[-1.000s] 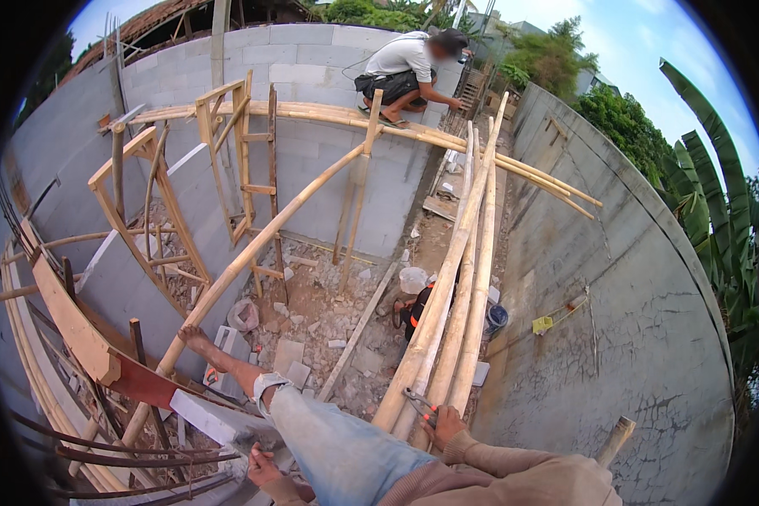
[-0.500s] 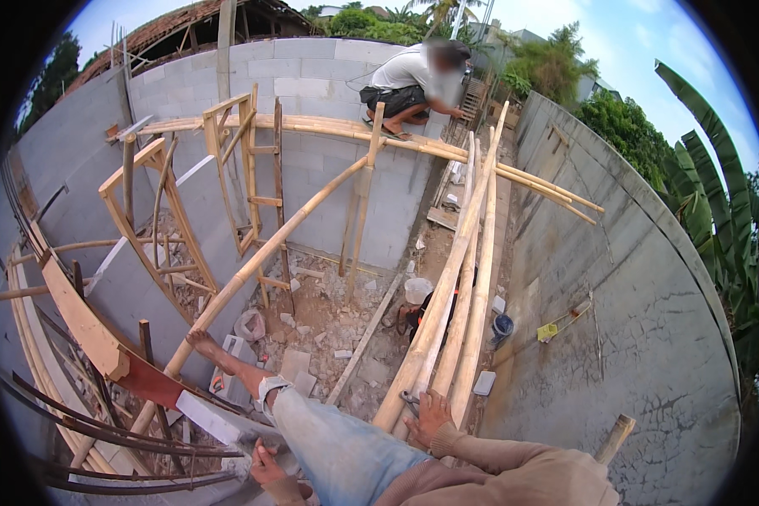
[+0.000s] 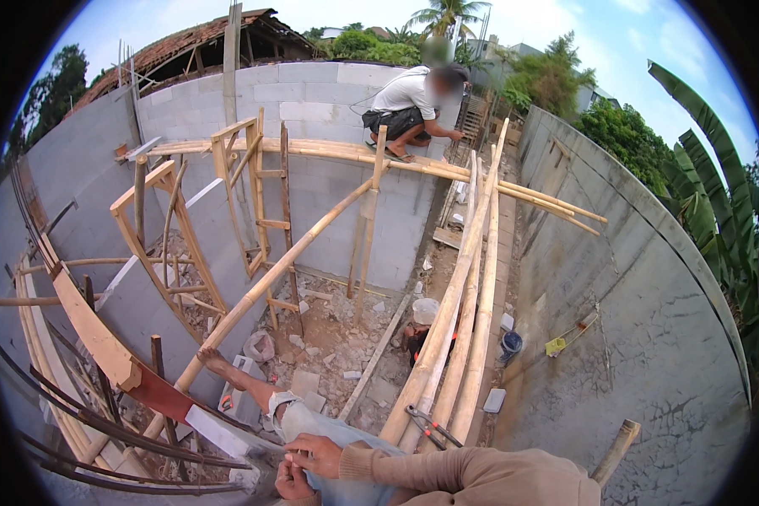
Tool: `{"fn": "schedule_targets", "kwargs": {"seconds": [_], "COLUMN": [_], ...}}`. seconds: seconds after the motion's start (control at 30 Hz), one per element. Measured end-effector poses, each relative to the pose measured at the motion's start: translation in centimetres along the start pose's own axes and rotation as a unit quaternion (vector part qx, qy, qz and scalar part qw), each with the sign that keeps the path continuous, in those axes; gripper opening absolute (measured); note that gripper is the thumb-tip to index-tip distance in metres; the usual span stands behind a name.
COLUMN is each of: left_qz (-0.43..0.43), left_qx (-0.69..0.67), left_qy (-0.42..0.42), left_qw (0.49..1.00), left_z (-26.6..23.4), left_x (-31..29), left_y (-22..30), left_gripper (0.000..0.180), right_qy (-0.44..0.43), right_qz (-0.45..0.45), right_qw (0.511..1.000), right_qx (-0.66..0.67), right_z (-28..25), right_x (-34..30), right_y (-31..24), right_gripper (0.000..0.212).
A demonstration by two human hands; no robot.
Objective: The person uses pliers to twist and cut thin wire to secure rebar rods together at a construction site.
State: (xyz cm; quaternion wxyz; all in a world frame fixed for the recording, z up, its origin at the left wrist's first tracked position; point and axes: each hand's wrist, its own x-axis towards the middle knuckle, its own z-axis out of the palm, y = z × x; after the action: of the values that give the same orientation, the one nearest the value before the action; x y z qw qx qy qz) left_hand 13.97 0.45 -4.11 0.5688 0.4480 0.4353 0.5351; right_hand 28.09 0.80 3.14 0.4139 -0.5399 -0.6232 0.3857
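Note:
My right hand [image 3: 316, 456] and my left hand [image 3: 293, 482] meet in front of my bent leg [image 3: 346, 428], beside the end of a pale block [image 3: 215, 422]. Fingers on both are drawn together in a pinch. Whatever they hold is too small or hidden to name. A pair of pincers [image 3: 431, 427] with dark handles lies untouched on the bamboo poles [image 3: 437, 358], to the right of my hands. Several dark steel bars [image 3: 131, 434] curve toward my left hand from the left.
A person [image 3: 405, 105] squats on a bamboo scaffold [image 3: 312, 148] at the far wall. My bare foot [image 3: 221, 368] presses against a slanting bamboo pole [image 3: 270, 277]. Rubble [image 3: 320, 350] covers the ground far below. A wooden frame [image 3: 196, 244] stands left; a grey wall [image 3: 624, 295] rises right.
My right hand has left the pincers on the bamboo poles and moved left to join my left hand. The view has tipped slightly upward.

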Motion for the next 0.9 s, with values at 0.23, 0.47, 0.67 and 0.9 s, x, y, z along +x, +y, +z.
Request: {"fn": "schedule_targets", "kwargs": {"seconds": [0.23,0.47,0.67,0.9], "left_qz": [-0.004,-0.01,-0.015,0.023], "left_qx": [0.024,0.05,0.085,0.103], "left_qy": [-0.045,-0.027,-0.028,0.001], "left_qw": [0.999,0.998,0.996,0.994], "left_z": [-1.4,-0.4,-0.4,0.4], "left_x": [-0.1,-0.6,-0.6,-0.8], "left_y": [-1.0,1.2,2.8,2.4], "left_gripper": [0.03,0.024,0.02,0.02], "right_qy": [-0.012,0.059,0.136,0.146], "right_qz": [0.039,0.114,0.115,0.117], "right_qw": [0.995,0.974,0.973,0.949], "right_qx": [0.09,0.187,0.146,0.253], "right_z": [0.9,1.5,0.5,0.8], "right_x": [-0.4,0.3,1.4,1.7], "right_y": [1.5,2.0,1.3,0.3], "right_gripper": [0.018,0.018,0.017,0.016]}}
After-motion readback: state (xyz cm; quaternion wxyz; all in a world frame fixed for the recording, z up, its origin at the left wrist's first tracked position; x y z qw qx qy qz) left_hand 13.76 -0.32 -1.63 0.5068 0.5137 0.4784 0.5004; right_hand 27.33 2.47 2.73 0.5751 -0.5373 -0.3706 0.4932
